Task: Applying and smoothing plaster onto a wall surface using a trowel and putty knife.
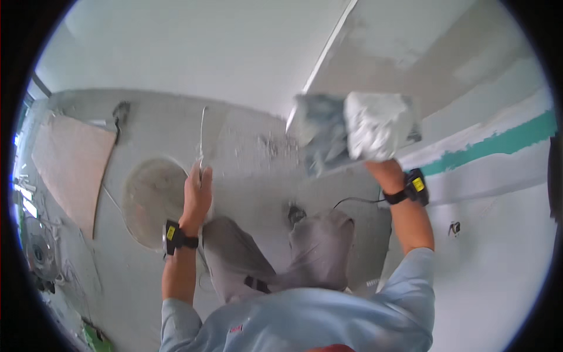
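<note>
Up near the white wall, the right hand, gloved in plaster-caked white, grips a stiff, seemingly heavy grey plaster-laden hawk board at its edge, while the left hand closes round a thin white trowel handle.

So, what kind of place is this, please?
Probably a room under renovation or construction. The right hand in a plaster-covered glove holds a smeared board, the wall looks freshly plastered, and the bare concrete floor is dusty.
</note>
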Motion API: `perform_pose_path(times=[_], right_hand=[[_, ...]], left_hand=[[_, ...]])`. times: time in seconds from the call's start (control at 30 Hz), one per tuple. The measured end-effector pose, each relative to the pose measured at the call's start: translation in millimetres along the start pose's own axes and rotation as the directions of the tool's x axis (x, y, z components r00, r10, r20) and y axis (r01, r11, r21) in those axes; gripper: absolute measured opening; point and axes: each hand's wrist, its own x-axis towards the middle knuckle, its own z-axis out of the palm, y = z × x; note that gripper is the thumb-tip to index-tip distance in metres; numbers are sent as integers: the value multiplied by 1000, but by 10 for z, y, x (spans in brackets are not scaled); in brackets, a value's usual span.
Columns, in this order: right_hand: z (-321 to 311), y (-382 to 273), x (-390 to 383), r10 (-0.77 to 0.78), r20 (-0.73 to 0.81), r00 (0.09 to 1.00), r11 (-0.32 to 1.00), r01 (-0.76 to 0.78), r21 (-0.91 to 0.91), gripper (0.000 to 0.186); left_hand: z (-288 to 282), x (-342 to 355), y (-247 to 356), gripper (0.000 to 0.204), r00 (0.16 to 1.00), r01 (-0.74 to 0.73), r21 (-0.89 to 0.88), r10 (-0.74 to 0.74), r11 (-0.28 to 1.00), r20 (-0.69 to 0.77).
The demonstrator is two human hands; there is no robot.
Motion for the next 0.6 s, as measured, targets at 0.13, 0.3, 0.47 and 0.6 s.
perform_pose_path(times=[0.13,0.3,0.47,0.6], right_hand=[[507,491,-508,64,83,994,923,-27,-384,48],[1681,893,-1370,151,311,939,796,71,-601,49],[3045,1189,-2250,259,164,952,954,-279,110,54],[3735,1441,-2561,304,170,937,952,-290,-100,31]], left_hand=[[475,-173,-315,32,939,332,-197,-305,922,158],[887,-492,-744,30,921,370,-68,-356,926,160],[1066,-542,-1011,29,905,418,-31,-413,908,106],[1211,-581,-1144,29,833,550,-69,-541,832,112]])
